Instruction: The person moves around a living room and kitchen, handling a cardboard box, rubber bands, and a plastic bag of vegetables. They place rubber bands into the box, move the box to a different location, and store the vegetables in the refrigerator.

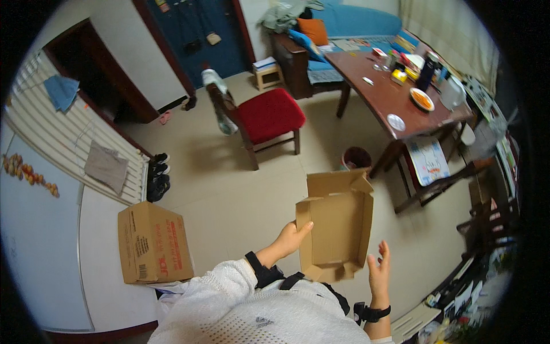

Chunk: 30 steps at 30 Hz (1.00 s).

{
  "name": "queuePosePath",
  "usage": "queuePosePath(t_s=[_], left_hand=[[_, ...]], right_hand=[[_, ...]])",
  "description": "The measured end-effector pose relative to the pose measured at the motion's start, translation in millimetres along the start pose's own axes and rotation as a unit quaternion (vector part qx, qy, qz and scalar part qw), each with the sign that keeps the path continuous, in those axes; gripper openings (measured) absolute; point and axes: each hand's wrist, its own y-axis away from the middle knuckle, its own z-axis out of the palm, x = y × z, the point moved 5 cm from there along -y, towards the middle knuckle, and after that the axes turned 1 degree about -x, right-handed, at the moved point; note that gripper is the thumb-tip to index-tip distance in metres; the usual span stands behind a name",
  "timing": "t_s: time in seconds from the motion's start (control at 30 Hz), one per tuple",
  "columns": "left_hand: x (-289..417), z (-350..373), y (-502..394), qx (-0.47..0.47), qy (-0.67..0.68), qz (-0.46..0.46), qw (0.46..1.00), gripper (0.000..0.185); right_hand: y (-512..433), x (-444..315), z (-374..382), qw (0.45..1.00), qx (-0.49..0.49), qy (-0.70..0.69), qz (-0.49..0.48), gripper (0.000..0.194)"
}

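Observation:
My left hand (294, 237) grips the left wall of a shallow brown cardboard box (337, 228), with the thumb over its rim. The box is held up in front of my body, its inside facing me and showing nothing in it. A flap stands out at its far end, and its near corners are partly unfolded. Just right of the box, my right hand (379, 268) is apart from it, fingers spread and holding nothing. Both wrists wear black straps.
A larger closed carton (154, 245) bearing print stands at the left. Ahead is a red-seated chair (270, 114). A waste bin (356, 158) stands beside the wooden table (365, 94), which carries a plate of food (422, 99) and a dark flask (426, 71). Another chair (429, 163) is at the right.

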Motion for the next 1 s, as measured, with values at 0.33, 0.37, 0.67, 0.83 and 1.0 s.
queuePosePath(t_s=[0.33,0.37,0.67,0.83,1.0], left_hand=[[-29.7,-270.3,74.1,0.207,0.164,0.007,0.964,0.038],[-32.4,-289.0,83.0,0.230,0.217,0.011,0.948,0.037],[-62.8,-393.9,119.4,0.270,0.464,0.100,0.838,0.057],[-58.6,-451.8,115.3,0.399,0.394,0.086,0.824,0.049],[-35.8,-485.0,76.3,0.442,0.387,0.062,0.807,0.050]], right_hand=[[-23.8,-100.6,261.1,0.910,-0.302,-0.253,0.127,0.025],[-24.4,-114.0,281.2,0.883,-0.361,-0.273,0.127,0.027],[-48.0,-196.3,430.0,0.723,-0.585,-0.301,0.210,0.035],[-92.8,-234.6,493.2,0.710,-0.662,-0.208,0.122,0.037],[-153.4,-278.3,562.9,0.704,-0.675,-0.185,0.120,0.035]])
